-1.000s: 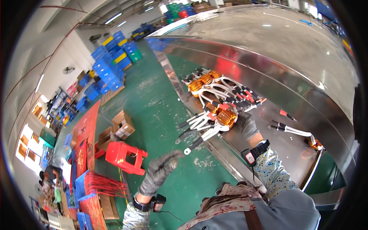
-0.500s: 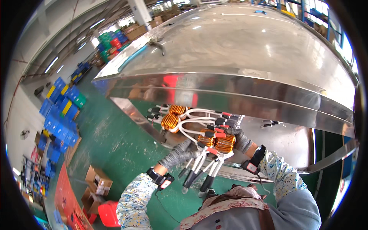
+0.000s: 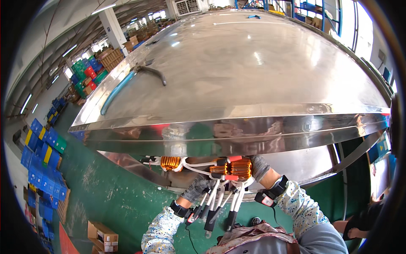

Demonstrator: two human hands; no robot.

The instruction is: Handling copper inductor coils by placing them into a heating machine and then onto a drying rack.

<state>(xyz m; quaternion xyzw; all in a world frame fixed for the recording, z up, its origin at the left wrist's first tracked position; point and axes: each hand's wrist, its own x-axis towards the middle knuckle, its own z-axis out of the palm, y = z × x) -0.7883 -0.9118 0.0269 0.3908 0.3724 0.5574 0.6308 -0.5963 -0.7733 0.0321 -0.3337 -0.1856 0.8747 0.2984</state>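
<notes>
My left hand, in a grey glove, is closed around white sleeved leads below a pair of copper-wound coils. Black sleeves cover the ends of these leads, which hang toward me. My right hand, also gloved, grips the right side of the larger copper coil; its fingertips are hidden behind the coil and under the table edge. A smaller coil sits beside it, with red and black sleeves around them. Farther left, another copper coil lies on the lower shelf, partly covered by the tabletop edge.
Above my hands spreads a steel table, its front edge overhanging the lower shelf. Pliers with a blue handle lie on it. Blue crates and an open cardboard box stand left. Someone in dark clothing is at lower right.
My view has tilted up and turned, showing more tabletop and less of the lower shelf. Both hands stay at the coils, which now sit closer under the table edge.
</notes>
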